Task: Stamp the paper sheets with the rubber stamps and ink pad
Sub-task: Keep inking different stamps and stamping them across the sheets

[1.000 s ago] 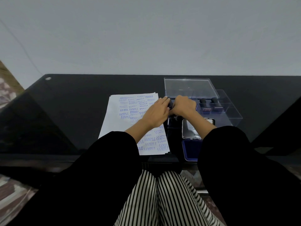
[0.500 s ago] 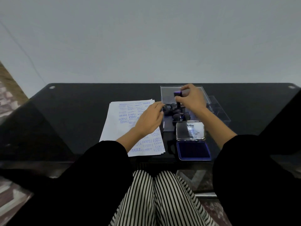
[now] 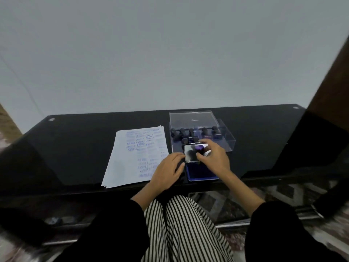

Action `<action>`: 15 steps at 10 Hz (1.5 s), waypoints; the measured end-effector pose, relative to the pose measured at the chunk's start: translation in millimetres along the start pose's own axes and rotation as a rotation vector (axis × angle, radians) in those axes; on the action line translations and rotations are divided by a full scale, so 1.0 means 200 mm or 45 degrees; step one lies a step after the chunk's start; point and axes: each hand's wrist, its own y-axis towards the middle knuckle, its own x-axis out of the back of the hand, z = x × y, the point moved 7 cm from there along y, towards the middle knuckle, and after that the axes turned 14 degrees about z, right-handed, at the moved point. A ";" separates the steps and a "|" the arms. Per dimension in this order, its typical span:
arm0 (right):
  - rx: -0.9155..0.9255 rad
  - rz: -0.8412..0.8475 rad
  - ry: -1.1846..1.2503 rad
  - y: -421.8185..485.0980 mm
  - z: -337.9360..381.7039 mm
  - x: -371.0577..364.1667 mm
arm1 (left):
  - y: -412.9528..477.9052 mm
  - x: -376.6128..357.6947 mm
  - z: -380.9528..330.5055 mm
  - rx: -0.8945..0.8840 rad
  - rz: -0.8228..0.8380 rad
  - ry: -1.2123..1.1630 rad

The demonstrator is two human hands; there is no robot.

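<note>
Nearest the viewer, at the front edge of the black glass tabletop [image 3: 75,148], the left hand [image 3: 167,172] lies flat with its fingers [image 3: 177,158] straight and slightly apart, pressing on the right margin of the paper sheets [image 3: 130,159]. Just beside it the open ink pad [image 3: 200,175] shows its blue surface, with its shiny hinged lid [image 3: 189,154] tipped up behind. The right hand [image 3: 214,158] hovers over the pad, its fingers [image 3: 208,143] curled and apparently clamped on a rubber stamp [image 3: 199,147], visible only as a purple blur. To ink it well, the stamp face should probably meet the pad level, with a light even press. The top sheet already carries many blue imprints; its lower left area is unprinted. Farther back, a clear plastic box [image 3: 229,144] holds the remaining stamps [image 3: 182,132], standing knob-up in rough rows. Its transparent cover [image 3: 190,120] rests at the box's far side with nothing in it.
</note>
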 end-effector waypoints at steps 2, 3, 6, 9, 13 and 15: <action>0.050 0.019 -0.007 -0.06 -0.05 -0.05 | 0.01 -0.13 -0.01 0.080 0.041 0.042; 0.039 0.074 -0.051 -0.06 -0.07 -0.07 | 0.02 -0.14 0.00 0.096 0.021 0.011; 0.032 0.114 -0.267 -0.03 -0.06 -0.14 | 0.03 -0.16 0.00 0.084 -0.069 -0.084; 0.059 -0.038 -0.567 0.03 -0.01 -0.16 | 0.05 -0.24 0.06 0.172 -0.005 0.091; 0.059 -0.334 -0.845 -0.03 0.02 -0.18 | 0.06 -0.27 0.08 0.198 0.025 0.180; 0.106 -0.371 -0.820 -0.06 0.00 -0.20 | 0.06 -0.27 0.08 0.197 0.023 0.207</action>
